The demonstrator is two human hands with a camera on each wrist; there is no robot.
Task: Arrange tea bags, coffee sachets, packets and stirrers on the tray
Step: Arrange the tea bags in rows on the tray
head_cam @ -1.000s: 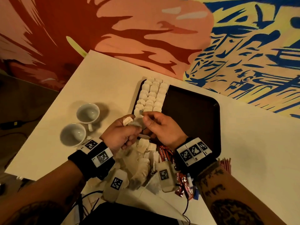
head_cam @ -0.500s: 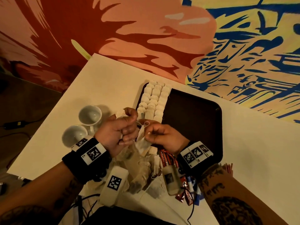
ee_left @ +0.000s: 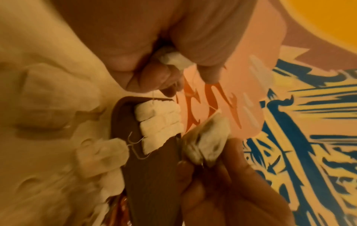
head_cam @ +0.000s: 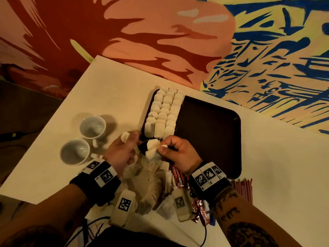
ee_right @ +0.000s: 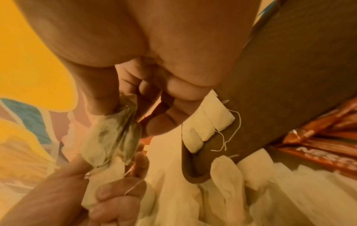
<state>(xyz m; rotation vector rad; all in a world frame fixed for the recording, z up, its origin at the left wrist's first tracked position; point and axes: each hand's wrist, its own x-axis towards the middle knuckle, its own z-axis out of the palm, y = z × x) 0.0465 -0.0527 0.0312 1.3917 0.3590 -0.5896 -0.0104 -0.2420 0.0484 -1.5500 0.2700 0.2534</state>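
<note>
A tea bag (head_cam: pixel 152 150) is pinched by the right hand (head_cam: pixel 175 154) at the tray's (head_cam: pixel 222 138) near-left corner; its tag (head_cam: pixel 125 136) is pinched by the left hand (head_cam: pixel 122 152), likely to untangle the string.

Tea bags (head_cam: pixel 164 111) along tray's (head_cam: pixel 213 136) left side

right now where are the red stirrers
In the head view the bundle of thin red stirrers lies on the white table, just off the near right corner of the dark brown tray, beside the right hand's wristband.
</note>
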